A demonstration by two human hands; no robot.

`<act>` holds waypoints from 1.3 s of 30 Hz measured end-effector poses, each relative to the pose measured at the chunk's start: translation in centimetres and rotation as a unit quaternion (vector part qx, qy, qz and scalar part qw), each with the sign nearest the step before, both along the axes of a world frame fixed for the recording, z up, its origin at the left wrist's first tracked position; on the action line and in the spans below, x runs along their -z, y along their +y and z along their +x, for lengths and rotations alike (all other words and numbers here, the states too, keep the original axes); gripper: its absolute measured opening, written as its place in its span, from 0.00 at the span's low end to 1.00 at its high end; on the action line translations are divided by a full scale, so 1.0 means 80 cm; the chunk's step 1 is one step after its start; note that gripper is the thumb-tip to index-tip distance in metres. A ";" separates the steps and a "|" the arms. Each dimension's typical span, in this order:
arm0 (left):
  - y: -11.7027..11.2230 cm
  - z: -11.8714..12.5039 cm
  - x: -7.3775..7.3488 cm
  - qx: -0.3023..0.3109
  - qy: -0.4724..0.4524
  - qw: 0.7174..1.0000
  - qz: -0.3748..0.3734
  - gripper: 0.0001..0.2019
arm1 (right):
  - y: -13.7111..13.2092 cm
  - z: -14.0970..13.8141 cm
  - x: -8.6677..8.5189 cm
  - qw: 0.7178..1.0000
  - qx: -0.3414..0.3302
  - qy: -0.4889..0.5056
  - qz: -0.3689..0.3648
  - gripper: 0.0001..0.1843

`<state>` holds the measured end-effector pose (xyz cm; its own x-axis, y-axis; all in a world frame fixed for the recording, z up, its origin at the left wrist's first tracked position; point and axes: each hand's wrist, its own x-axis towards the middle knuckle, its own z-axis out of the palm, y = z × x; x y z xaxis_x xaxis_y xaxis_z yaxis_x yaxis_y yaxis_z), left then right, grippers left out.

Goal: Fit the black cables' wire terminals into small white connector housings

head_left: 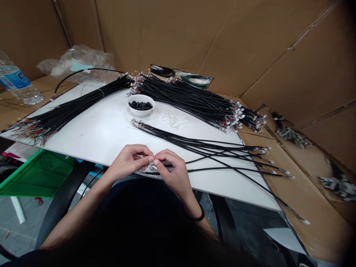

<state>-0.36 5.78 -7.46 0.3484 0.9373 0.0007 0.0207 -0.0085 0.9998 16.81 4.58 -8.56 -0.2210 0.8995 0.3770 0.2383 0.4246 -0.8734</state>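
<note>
At the table's front edge my left hand (pixel 132 160) and my right hand (pixel 174 170) meet fingertip to fingertip, both pinched closed. Between them shows a small white connector (pixel 151 163), mostly covered by the fingers. Black cables (pixel 214 169) run from beneath my right hand toward the right, and loose wire ends lie under the fingers. Just beyond my hands rests a loose group of black cables (pixel 180 139) with white-tipped ends. A heap of small white connectors (pixel 175 120) lies behind it, beside a white bowl (pixel 141 112) of short black tube pieces (pixel 140 105).
A tied bundle of black cables (pixel 80 105) with bare coloured wires spans the left. Further back is a large cable pile (pixel 180 97). Cardboard walls (pixel 178 33) enclose the white table (pixel 97 129). A water bottle (pixel 20 85), plastic bag (pixel 97 61) and green bin (pixel 36 176) are left.
</note>
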 end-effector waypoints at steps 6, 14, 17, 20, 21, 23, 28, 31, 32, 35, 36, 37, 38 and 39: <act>0.000 0.001 0.004 -0.001 -0.013 0.999 0.045 0.10 | 0.002 0.001 -0.002 1.000 -0.012 0.015 -0.012 0.06; -0.003 0.001 0.005 -0.015 0.001 0.994 0.106 0.07 | 0.003 0.003 -0.001 0.999 -0.030 0.041 -0.017 0.05; -0.004 0.001 0.006 -0.013 0.001 0.993 0.114 0.07 | 0.003 0.004 0.000 0.998 -0.034 0.048 -0.014 0.05; -0.004 0.002 0.005 -0.009 0.003 0.994 0.105 0.07 | 0.002 0.006 0.000 0.998 -0.029 0.052 -0.007 0.06; -0.004 0.003 0.005 -0.009 0.004 0.995 0.097 0.07 | 0.002 0.007 0.000 0.998 -0.026 0.052 -0.005 0.06; -0.004 0.003 0.005 -0.018 0.004 0.996 0.083 0.07 | 0.002 0.007 0.001 0.998 -0.020 0.055 -0.002 0.06; -0.005 -0.002 0.005 -0.014 -0.003 0.993 0.114 0.05 | 0.002 0.007 0.001 0.998 -0.015 0.055 -0.005 0.06; -0.006 -0.005 0.005 0.033 0.010 0.985 0.170 0.04 | 0.002 0.006 0.000 0.998 -0.014 0.053 -0.006 0.07; -0.006 -0.005 0.005 0.046 0.020 0.981 0.187 0.04 | 0.002 0.006 0.000 0.998 -0.016 0.053 -0.007 0.07; -0.007 -0.003 0.006 0.068 0.053 0.971 0.225 0.04 | 0.002 0.006 0.000 0.999 -0.017 0.050 -0.006 0.07; -0.007 -0.002 0.006 0.071 0.063 0.968 0.230 0.04 | 0.002 0.006 0.000 0.999 -0.017 0.049 -0.004 0.07; -0.007 -0.001 0.007 0.071 0.071 0.967 0.232 0.03 | 0.002 0.006 0.000 0.999 -0.017 0.048 -0.004 0.07; -0.007 0.000 0.007 0.069 0.077 0.968 0.231 0.03 | 0.002 0.006 0.000 0.999 -0.016 0.046 -0.004 0.07; -0.007 0.000 0.008 0.066 0.082 0.969 0.226 0.03 | 0.001 0.006 0.000 0.999 -0.015 0.045 -0.004 0.07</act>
